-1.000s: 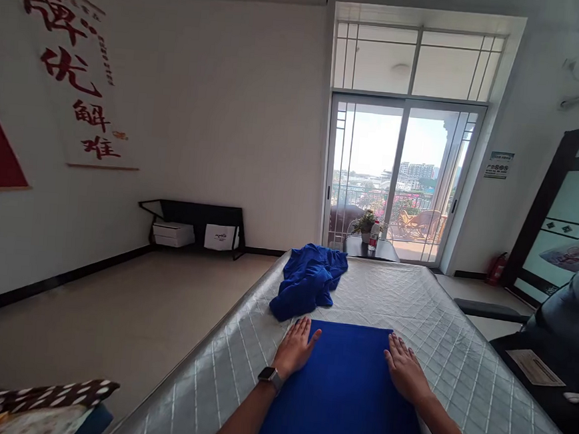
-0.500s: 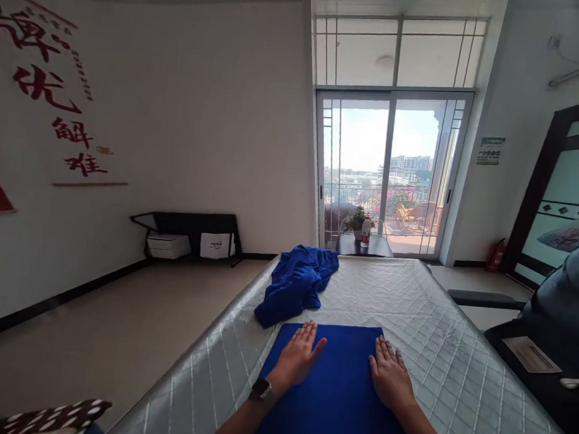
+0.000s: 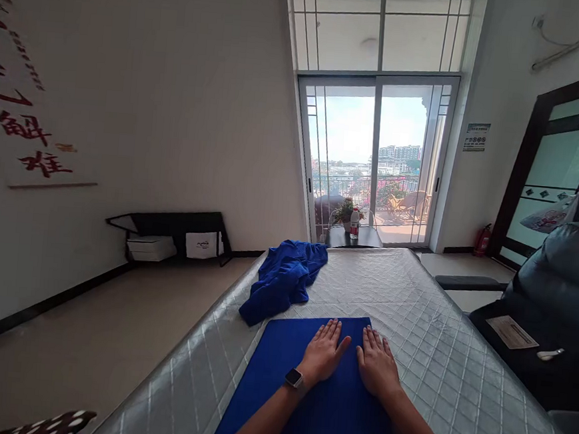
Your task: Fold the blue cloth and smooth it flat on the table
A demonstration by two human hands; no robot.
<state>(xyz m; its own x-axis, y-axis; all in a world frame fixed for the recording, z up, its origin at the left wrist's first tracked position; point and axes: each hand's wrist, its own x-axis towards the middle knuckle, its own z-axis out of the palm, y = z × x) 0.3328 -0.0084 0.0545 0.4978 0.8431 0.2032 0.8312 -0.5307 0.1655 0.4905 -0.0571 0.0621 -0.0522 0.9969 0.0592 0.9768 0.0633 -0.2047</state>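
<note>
A flat blue cloth (image 3: pixel 278 363) lies smooth on the mattress (image 3: pixel 448 363), its far edge nearly straight. My left hand (image 3: pixel 324 351) rests palm down on the cloth near its far edge, fingers stretched out, a watch on the wrist. At the cloth's far right corner lies my right hand (image 3: pixel 377 363), also flat with fingers extended. Nothing is held in either hand. Beyond them, toward the left edge of the mattress, a second blue cloth (image 3: pixel 284 278) sits in a crumpled heap. The near end of the flat cloth runs out of view below.
Past the mattress stands a small dark table (image 3: pixel 368 238) with a bottle (image 3: pixel 354 223) and a potted plant (image 3: pixel 344 214). A dark leather chair (image 3: pixel 565 285) is at the right. Bare floor (image 3: pixel 126 318) runs along the left side. A spotted brown fabric (image 3: pixel 60 424) shows at bottom left.
My left hand has slid right across the cloth, closer to my right hand. My right hand stays at the right edge. The view has turned slightly right.
</note>
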